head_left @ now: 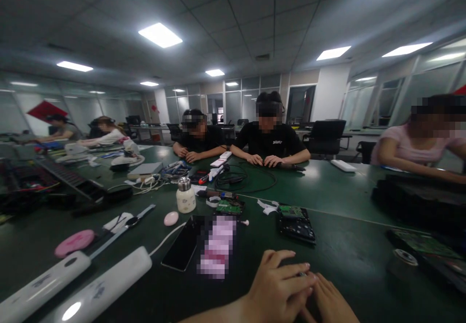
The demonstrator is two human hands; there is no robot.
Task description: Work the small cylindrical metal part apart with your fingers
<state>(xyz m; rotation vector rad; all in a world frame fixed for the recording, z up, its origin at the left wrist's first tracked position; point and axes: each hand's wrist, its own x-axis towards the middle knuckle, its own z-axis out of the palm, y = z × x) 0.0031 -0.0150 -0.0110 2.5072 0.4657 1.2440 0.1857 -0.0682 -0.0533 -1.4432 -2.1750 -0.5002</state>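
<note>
Two hands (pixel 274 282) (pixel 331 301) touch, the circuit-board unit (pixel 296 223) lying just beyond them.

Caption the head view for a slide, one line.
Left hand and right hand meet over a green table, near a dark-screened phone, a cream bottle and a circuit board.

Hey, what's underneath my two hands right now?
The green tabletop shows around your left hand and right hand. The spot directly beneath them is covered, and anything between them is too hidden to identify.
</note>
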